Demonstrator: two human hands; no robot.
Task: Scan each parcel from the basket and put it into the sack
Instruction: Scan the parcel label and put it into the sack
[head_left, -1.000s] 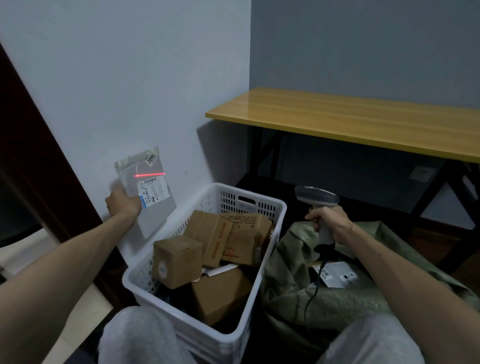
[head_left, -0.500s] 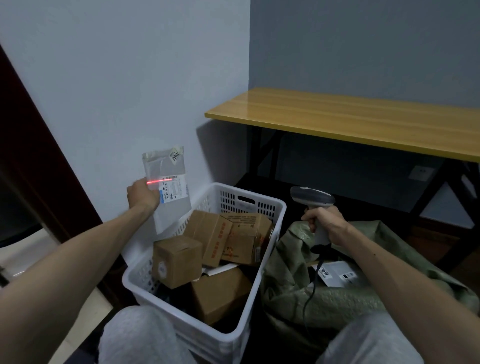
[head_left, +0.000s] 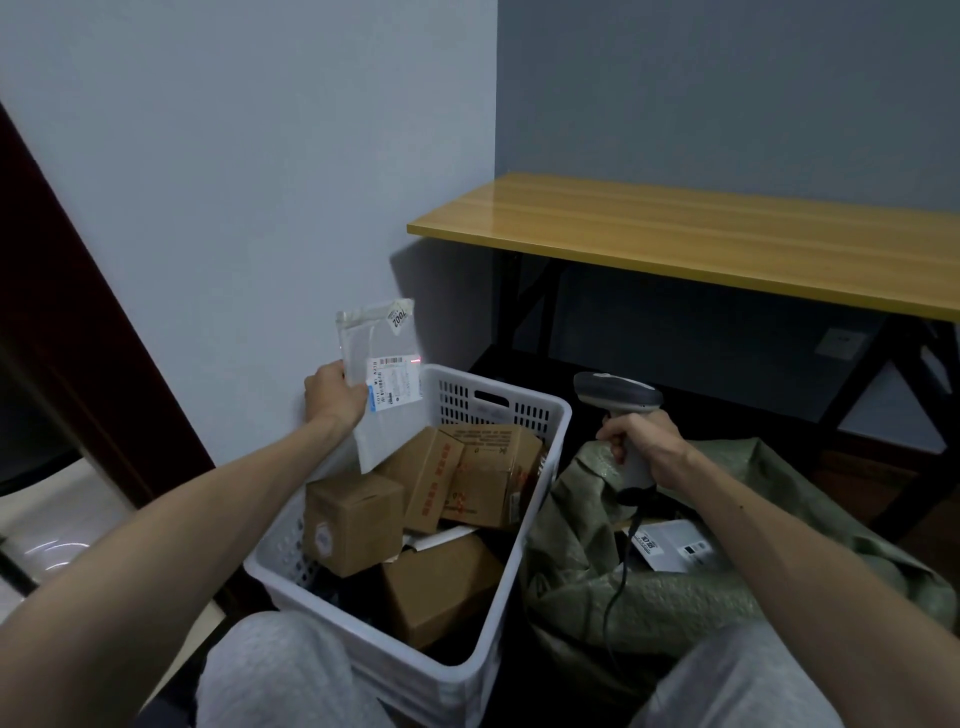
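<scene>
1 grey mailer (head_left: 382, 338) | white barcode label (head_left: 395, 385) | left hand (head_left: 332, 397) grips | right hand (head_left: 644, 448): scanner (head_left: 618, 395)

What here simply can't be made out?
Head view:
- Label print on the white mailer: too small to read.
- Floor of the basket: hidden under cardboard boxes.
- Inside of the sack: folds and the right arm cover it; one grey parcel shows.
- Trigger of the scanner: hidden by the right hand.
</scene>
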